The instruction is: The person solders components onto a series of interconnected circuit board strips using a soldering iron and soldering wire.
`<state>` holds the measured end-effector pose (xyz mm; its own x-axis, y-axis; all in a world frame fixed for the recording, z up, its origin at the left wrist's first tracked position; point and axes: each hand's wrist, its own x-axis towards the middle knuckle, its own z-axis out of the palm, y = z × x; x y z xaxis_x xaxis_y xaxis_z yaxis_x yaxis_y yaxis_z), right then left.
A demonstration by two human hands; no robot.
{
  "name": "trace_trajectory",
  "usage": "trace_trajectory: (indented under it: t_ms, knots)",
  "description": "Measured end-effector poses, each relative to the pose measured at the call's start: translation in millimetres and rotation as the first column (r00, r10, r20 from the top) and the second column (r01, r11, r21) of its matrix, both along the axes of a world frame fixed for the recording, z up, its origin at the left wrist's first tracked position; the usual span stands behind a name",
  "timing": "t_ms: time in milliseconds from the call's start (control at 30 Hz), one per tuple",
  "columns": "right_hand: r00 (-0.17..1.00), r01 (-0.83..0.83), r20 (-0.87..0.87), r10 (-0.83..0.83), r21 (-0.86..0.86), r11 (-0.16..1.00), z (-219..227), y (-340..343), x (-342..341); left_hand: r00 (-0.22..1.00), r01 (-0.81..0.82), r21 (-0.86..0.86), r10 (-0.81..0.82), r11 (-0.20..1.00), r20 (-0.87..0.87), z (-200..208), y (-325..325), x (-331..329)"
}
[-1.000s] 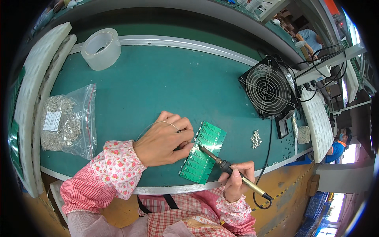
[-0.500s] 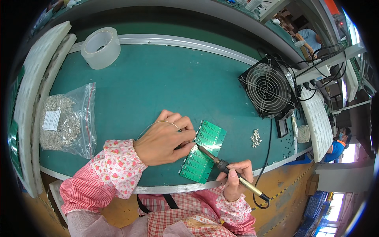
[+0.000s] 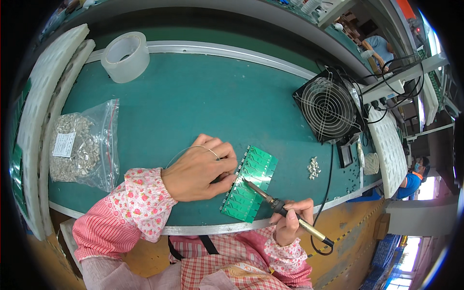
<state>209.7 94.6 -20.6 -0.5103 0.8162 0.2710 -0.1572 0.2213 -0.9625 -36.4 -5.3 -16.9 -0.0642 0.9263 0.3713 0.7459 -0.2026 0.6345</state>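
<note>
A green circuit board (image 3: 251,182) with several repeated sections and a row of pins along its left edge lies slanted near the front of the bench. My left hand (image 3: 199,170) is closed at that left edge, its fingertips pinched beside the pins. A thin solder wire (image 3: 179,155) loops over the back of this hand and runs into the fingers, which hide its end. In my right hand (image 3: 292,223) is a soldering iron (image 3: 279,205), gripped like a pen. Its tip points up and left over the board, close to the left fingertips; whether it touches cannot be made out.
A clear bag of small metal parts (image 3: 77,150) and a tape roll (image 3: 125,57) lie left. At right are a loose pile of small parts (image 3: 313,168), a black fan (image 3: 328,106) and the iron's cable (image 3: 330,179). White foam trays (image 3: 386,150) stand at both sides.
The soldering iron has shifted slightly right and down, its tip a little farther from the left fingertips. My left hand stays nearly in place, still pinched at the board's edge.
</note>
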Motion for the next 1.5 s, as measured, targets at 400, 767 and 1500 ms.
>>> trace_trajectory:
  t_ms: [400, 767, 1500]
  knots:
    - [0.995, -0.036, 0.093, 0.034, 0.024, 0.999, 2.2, -4.1, -3.6, 0.997, 0.04, 0.016, -0.039, 0.999, -0.062, -3.5, -1.9, 6.0]
    - [0.989, -0.143, 0.057, 0.139, 0.078, 0.987, -0.9, 2.5, 3.3, 0.995, 0.04, 0.021, -0.038, 0.999, -0.097, -3.5, 0.1, 7.8]
    - [0.993, -0.068, 0.098, 0.063, 0.053, 0.996, 2.3, -1.7, -4.6, 0.991, 0.037, 0.005, -0.036, 0.999, -0.129, -3.4, 0.9, 8.9]
